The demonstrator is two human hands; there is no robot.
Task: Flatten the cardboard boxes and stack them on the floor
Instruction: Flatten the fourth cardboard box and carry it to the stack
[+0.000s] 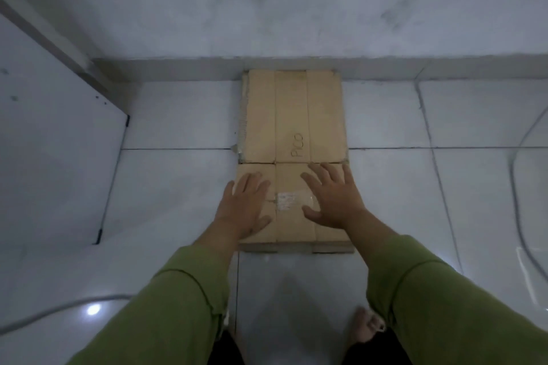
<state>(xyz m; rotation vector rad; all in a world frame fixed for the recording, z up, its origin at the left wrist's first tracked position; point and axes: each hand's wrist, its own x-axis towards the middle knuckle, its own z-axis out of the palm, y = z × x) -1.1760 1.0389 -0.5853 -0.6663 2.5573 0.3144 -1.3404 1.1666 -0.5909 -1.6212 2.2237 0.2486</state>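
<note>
A flattened brown cardboard box [292,115] lies on the white tiled floor, its far end against the wall base. It shows lengthwise creases, handwritten letters near the middle and a torn white label near the front. At least one more flat layer shows under its front edge. My left hand [244,204] rests palm down on the near left part, fingers spread. My right hand [333,195] lies flat on the near right part, fingers spread. Neither hand grips anything.
A white cabinet panel [56,139] stands at the left. The grey wall [296,9] rises right behind the cardboard. A thin cable [517,187] curves over the tiles at the right, another at the lower left. My bare foot [366,324] is near the bottom.
</note>
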